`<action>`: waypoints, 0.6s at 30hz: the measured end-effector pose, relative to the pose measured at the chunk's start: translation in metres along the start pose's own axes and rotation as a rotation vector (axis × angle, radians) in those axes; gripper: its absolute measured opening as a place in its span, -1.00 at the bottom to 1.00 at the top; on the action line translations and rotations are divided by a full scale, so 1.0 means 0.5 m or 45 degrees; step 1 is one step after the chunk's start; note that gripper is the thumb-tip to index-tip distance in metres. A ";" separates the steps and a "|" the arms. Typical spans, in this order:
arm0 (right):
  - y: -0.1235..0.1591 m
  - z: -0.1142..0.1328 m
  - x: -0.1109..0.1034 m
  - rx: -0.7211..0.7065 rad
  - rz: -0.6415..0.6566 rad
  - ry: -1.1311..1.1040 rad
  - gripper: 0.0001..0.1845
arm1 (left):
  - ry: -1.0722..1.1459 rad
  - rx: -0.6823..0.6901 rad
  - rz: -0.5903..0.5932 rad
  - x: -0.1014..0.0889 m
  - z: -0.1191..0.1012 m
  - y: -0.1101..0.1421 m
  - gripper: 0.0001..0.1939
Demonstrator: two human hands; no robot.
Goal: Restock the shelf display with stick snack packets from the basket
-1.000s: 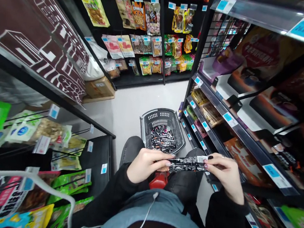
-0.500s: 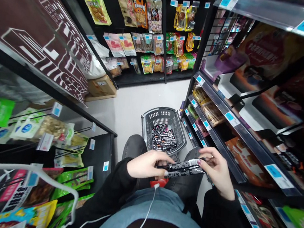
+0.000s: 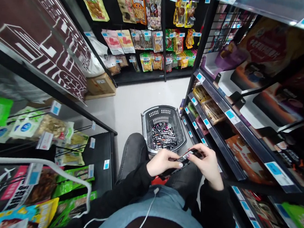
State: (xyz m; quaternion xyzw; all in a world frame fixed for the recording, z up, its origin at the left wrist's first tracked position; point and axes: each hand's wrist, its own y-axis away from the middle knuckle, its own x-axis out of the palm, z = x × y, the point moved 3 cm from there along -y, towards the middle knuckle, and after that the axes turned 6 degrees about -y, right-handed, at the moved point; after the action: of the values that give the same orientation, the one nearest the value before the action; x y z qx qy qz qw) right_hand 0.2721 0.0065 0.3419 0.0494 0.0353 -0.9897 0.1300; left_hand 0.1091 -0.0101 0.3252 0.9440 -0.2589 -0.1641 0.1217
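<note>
My left hand [image 3: 163, 162] and my right hand [image 3: 204, 163] are held close together above my lap. Between them is a slim black packet [image 3: 184, 156] with pale print, pinched by fingers and thumb of each hand. Whether it is one packet or more I cannot tell, as my fingers cover much of it. Just beyond my knees, a dark grey shopping basket [image 3: 145, 128] stands on the floor. Many slim black stick packets [image 3: 164, 136] with white and pinkish marks lie loosely inside it.
Tiered shelves with price tags [image 3: 232, 117] rise close on my right. On my left, a rack holds hanging snack bags [image 3: 49, 128]. Ahead stands a black shelf unit [image 3: 142, 77] of packaged snacks, with a cardboard box [image 3: 100, 85] at its left. A white cable [image 3: 145, 215] runs down my front.
Both hands have come closer together, the right one moving left. The packet between them is now more tilted and more covered by my fingers. The basket stays in place.
</note>
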 end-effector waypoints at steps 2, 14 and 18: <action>-0.004 -0.005 0.001 -0.005 -0.130 0.027 -0.83 | 0.076 -0.004 0.063 0.005 0.002 0.001 -0.74; -0.034 -0.025 -0.030 0.028 -0.452 0.059 -0.80 | 0.409 -0.043 0.496 0.028 0.050 0.032 -0.67; -0.033 -0.057 -0.035 0.066 -0.532 0.060 -0.78 | 0.489 -0.038 0.421 0.033 0.076 0.026 -0.59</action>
State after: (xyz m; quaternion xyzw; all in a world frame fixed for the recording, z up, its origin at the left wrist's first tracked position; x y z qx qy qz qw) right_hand 0.2873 0.0290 0.3166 0.0676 0.0225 -0.9942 -0.0802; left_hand 0.1028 -0.0351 0.2903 0.9008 -0.3795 0.0365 0.2077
